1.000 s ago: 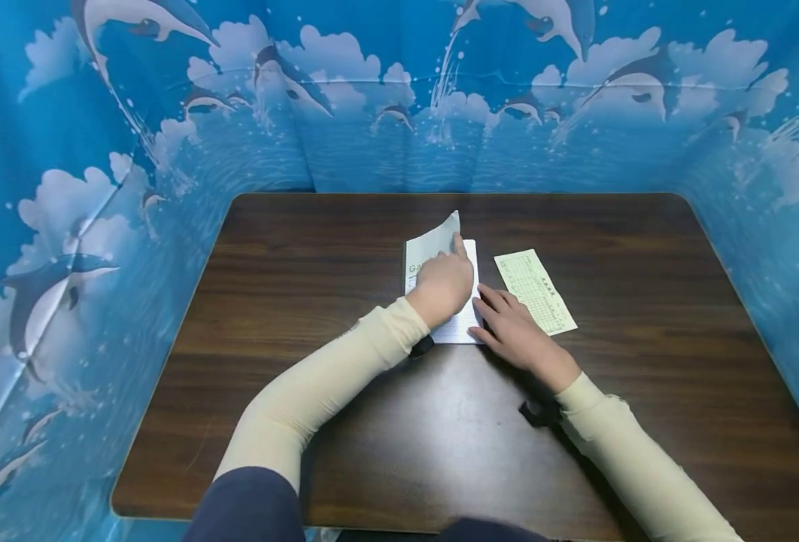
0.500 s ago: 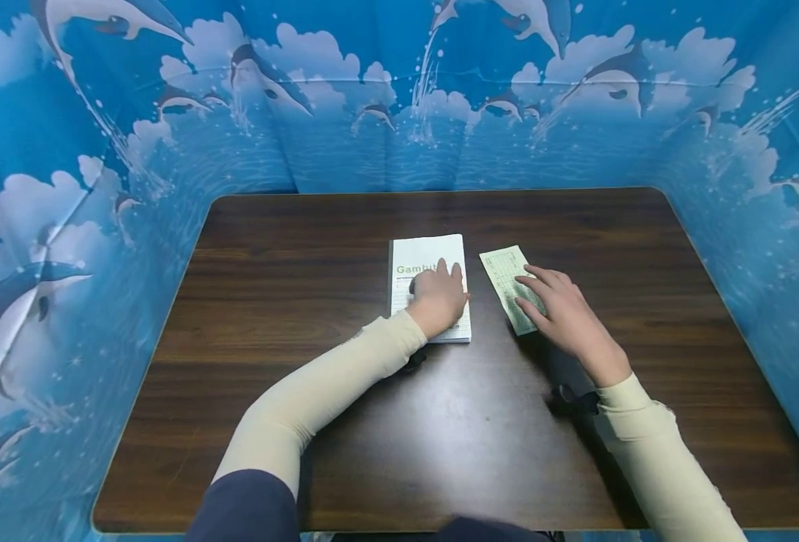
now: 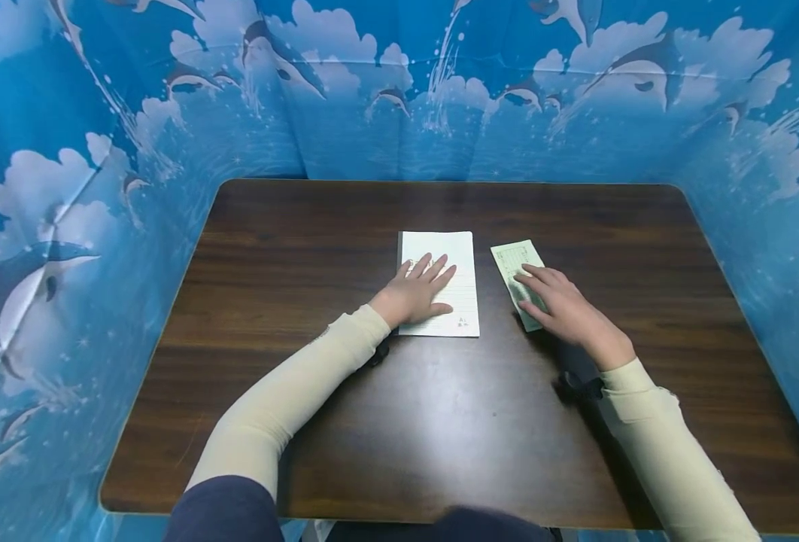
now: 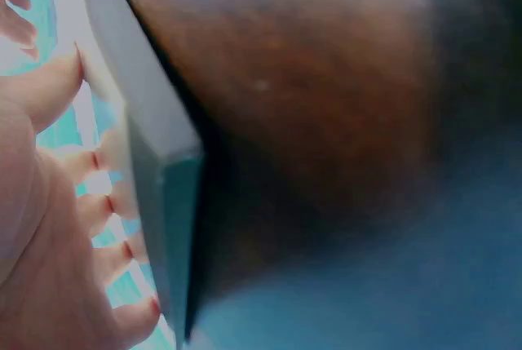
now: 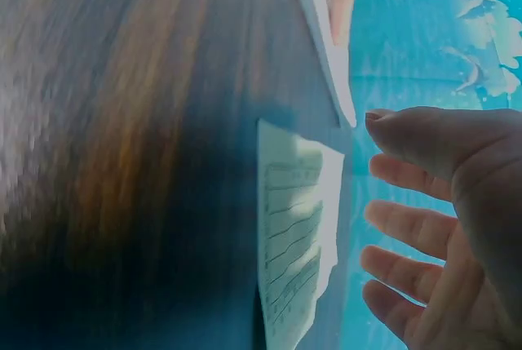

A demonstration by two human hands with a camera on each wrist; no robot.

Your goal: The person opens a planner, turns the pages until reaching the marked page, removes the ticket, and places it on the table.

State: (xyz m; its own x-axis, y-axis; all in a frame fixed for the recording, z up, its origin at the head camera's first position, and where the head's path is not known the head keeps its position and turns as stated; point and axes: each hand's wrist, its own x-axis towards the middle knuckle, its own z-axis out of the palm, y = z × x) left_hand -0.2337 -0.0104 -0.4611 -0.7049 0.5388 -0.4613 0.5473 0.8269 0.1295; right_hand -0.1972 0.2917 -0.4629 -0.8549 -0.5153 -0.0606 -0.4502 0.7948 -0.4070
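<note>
A white notebook [image 3: 460, 282] with a dark spine strip on its left lies closed near the middle of the table. My left hand [image 3: 414, 291] rests on its cover with the fingers spread, hiding part of the printed lettering. In the left wrist view, the thickness of the notebook [image 4: 167, 162] shows beside that hand. To the right lies a pale green printed slip [image 3: 511, 260], turned at a slant. Over its lower right part is my right hand [image 3: 569, 312], fingers slightly bent and holding nothing. The right wrist view shows a gap between the slip [image 5: 289, 219] and this hand [image 5: 465, 219].
The dark wood-grain table [image 3: 305, 248] has rounded corners at the back. A blue curtain [image 3: 345, 143] with dolphins and clouds surrounds its back and sides. Both forearms wear cream sleeves [image 3: 298, 391], with a dark wrist camera [image 3: 578, 380] under the right wrist.
The notebook's lifted cover has come down flat. My left hand has slid left across it and spread its fingers. My right hand has left the notebook and moved right, over the slip.
</note>
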